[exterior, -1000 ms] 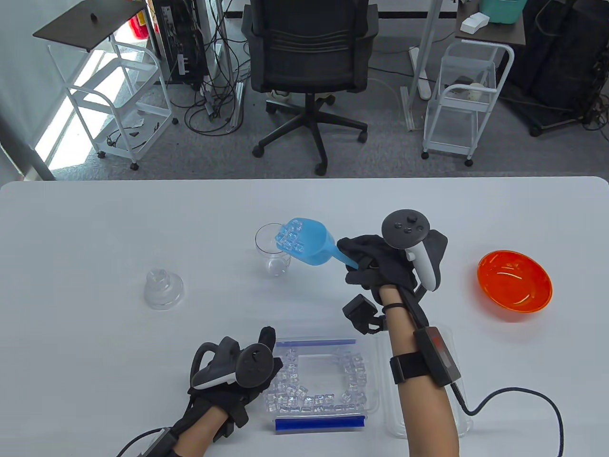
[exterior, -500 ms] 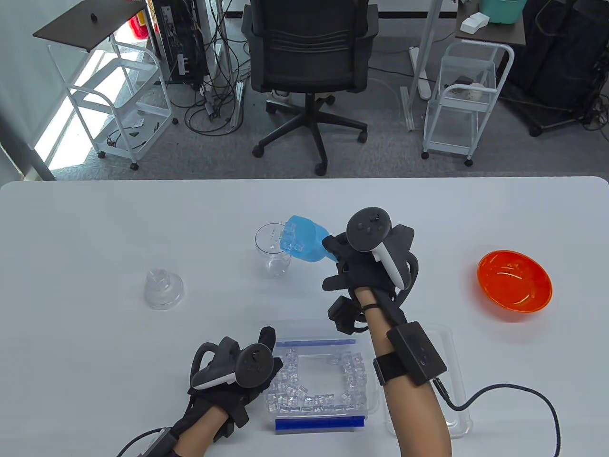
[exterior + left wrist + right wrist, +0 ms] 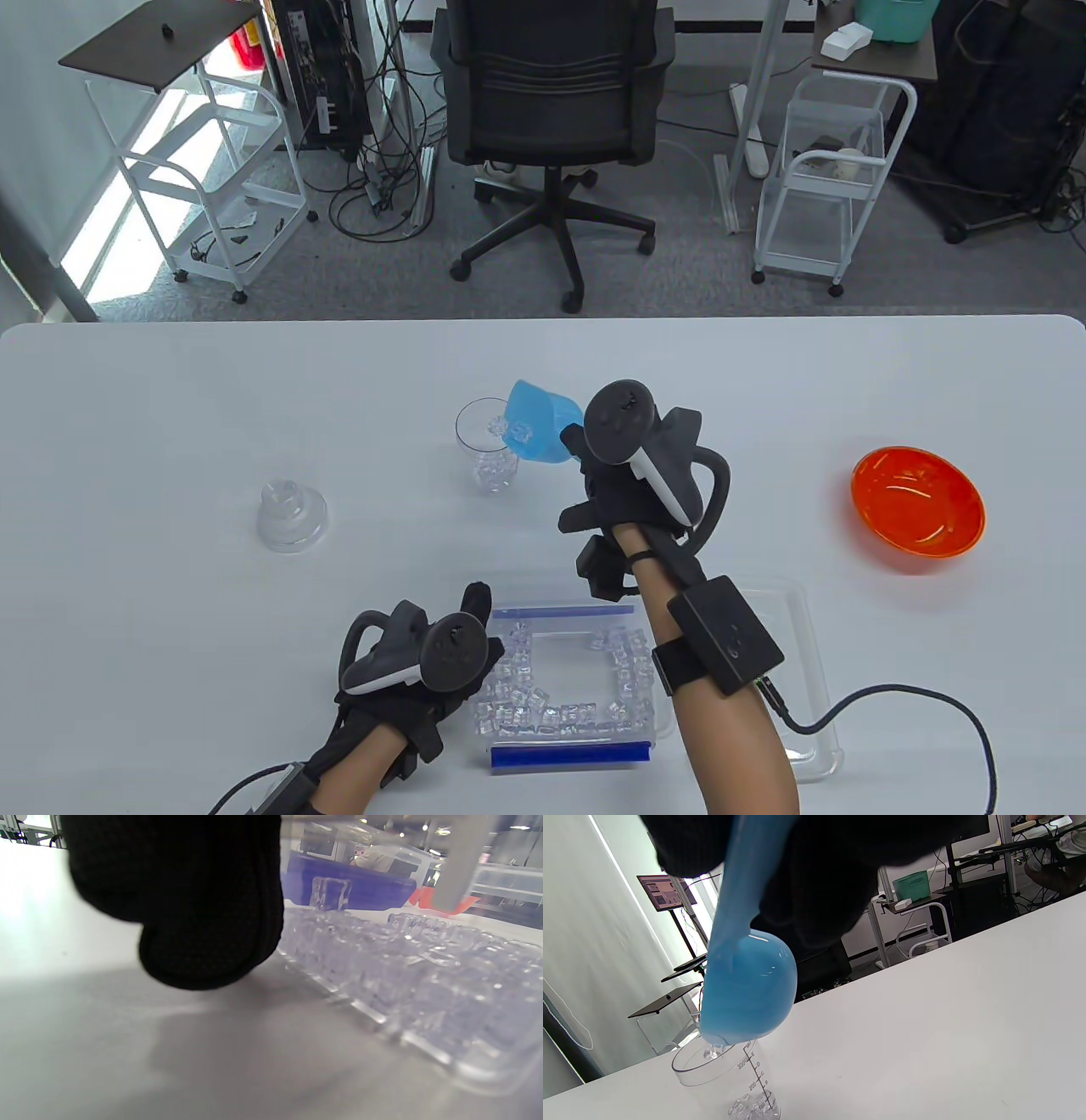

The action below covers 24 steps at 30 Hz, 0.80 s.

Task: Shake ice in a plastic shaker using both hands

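Table view: the right hand (image 3: 632, 484) is gripping the handle of 1 blue scoop (image 3: 536, 422), tipping its mouth over the rim of 1 clear shaker cup (image 3: 489, 444) standing near the table's (image 3: 170, 407) middle. A few ice cubes are already lying at the cup's bottom. The left hand (image 3: 416, 671) is resting at the left edge of 1 ice tray (image 3: 568, 679), which is holding many cubes along its sides, too many to count. 1 clear shaker lid (image 3: 291, 514) is sitting well apart to the left, and 1 orange bowl (image 3: 918, 511) to the right.

Left wrist view: gloved fingers (image 3: 203, 921) are hanging just beside the tray's wall; whether they are curled or spread I cannot tell, as only dark fabric is showing.

Right wrist view: the fingers are wrapping tightly round the scoop's handle, and the scoop's lip is sitting just above the cup's rim, with cubes dropping in.

Risks, as I judge them: the scoop's mouth looks nearly as wide as the cup's opening, so cubes could be spilling past the rim onto the table. The unheld cup is probably light, so a nudge from the scoop could be tipping it.
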Tool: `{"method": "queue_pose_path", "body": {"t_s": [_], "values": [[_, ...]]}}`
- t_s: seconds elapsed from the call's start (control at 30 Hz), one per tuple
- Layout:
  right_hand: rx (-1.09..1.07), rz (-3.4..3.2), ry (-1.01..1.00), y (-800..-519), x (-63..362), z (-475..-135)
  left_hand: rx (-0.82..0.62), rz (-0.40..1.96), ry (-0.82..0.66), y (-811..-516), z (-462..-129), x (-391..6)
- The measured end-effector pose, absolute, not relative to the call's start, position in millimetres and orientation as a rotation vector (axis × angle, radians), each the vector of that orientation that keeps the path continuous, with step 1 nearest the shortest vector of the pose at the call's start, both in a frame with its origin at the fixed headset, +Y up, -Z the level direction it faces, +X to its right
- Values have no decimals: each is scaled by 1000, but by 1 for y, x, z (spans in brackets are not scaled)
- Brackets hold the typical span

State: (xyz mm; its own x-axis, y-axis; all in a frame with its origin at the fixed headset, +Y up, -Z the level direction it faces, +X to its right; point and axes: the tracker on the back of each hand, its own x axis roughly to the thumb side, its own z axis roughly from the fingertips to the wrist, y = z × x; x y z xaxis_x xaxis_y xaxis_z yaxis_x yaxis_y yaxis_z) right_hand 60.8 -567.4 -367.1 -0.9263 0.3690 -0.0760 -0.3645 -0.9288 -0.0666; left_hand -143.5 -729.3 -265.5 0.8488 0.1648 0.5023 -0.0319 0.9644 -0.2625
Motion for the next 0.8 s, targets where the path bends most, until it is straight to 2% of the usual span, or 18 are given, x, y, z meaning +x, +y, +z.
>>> {"method": "queue_pose_path", "body": {"t_s": [0.57, 0.73, 0.8], "values": [[-69, 2818, -188, -567, 56, -355, -262, 118, -547, -731, -266, -144], [77, 2751, -219, -563, 77, -333, -271, 126, -540, -731, -266, -144], [139, 2730, -149, -562, 89, -318, -271, 124, -539, -732, -266, -144]]}}
